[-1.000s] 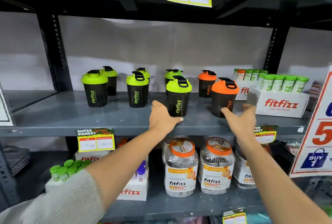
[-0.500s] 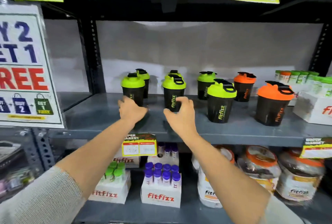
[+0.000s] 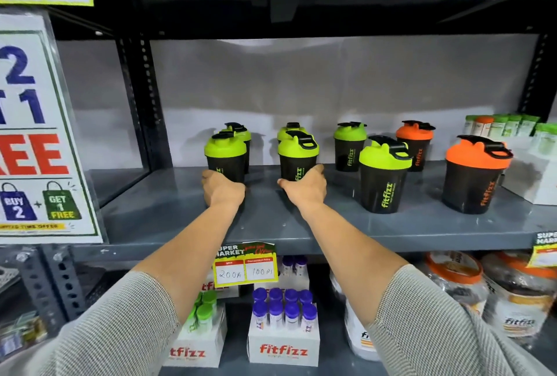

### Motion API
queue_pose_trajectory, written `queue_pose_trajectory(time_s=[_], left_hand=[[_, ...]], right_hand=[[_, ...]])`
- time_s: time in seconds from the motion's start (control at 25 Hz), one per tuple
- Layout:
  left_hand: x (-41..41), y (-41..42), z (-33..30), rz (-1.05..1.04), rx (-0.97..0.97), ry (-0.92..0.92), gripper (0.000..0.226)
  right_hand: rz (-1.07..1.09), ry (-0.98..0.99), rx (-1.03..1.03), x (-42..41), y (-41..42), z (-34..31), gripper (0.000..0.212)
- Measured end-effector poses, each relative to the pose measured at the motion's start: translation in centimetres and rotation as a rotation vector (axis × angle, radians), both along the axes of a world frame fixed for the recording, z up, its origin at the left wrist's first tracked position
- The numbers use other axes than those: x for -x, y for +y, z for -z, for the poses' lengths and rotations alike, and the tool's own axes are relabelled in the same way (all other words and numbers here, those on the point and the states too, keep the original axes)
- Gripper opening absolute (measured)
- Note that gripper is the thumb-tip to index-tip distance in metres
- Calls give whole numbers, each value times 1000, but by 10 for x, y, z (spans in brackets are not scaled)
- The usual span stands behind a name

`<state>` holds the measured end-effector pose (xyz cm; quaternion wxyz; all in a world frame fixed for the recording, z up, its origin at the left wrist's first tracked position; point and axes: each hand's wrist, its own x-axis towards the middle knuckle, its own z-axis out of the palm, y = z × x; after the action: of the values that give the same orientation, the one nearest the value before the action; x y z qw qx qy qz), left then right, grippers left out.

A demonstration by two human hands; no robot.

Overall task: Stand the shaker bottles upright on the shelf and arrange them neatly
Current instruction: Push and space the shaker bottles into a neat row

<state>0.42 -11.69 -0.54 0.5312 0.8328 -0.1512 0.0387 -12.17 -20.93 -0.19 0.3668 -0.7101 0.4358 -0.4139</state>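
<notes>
Several black shaker bottles stand upright on the grey shelf (image 3: 168, 213). My left hand (image 3: 223, 191) grips the base of the front-left green-lidded shaker (image 3: 225, 156). My right hand (image 3: 306, 188) wraps the base of the neighbouring green-lidded shaker (image 3: 297, 156). One more green-lidded shaker stands directly behind each of these two. Further right stand a green-lidded shaker (image 3: 349, 146) at the back, a green-lidded one (image 3: 384, 175) in front, an orange-lidded one (image 3: 415, 143) at the back and a large orange-lidded one (image 3: 473, 175) in front.
A white box of small tubes (image 3: 518, 140) sits at the shelf's right end. A "Buy 2 Get 1 Free" sign (image 3: 36, 134) hangs on the left. A dark upright post (image 3: 141, 104) bounds the shelf's left side. Below are Fitfizz boxes (image 3: 283, 345) and jars (image 3: 512, 300).
The view has shifted left since a second ago. Both hands left the middle and orange shakers, moved left, and closed around the bases of the two front-left green-lidded shakers.
</notes>
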Motion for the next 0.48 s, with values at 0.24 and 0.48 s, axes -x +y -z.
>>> queue_pose_trajectory(time_s=[0.24, 0.48], left_hand=[[16, 17, 2, -39, -229, -180, 94], [41, 35, 2, -74, -265, -219, 98]], right_hand=[[-4, 18, 28, 17, 5, 5, 84], [-30, 22, 37, 43, 17, 8, 82]])
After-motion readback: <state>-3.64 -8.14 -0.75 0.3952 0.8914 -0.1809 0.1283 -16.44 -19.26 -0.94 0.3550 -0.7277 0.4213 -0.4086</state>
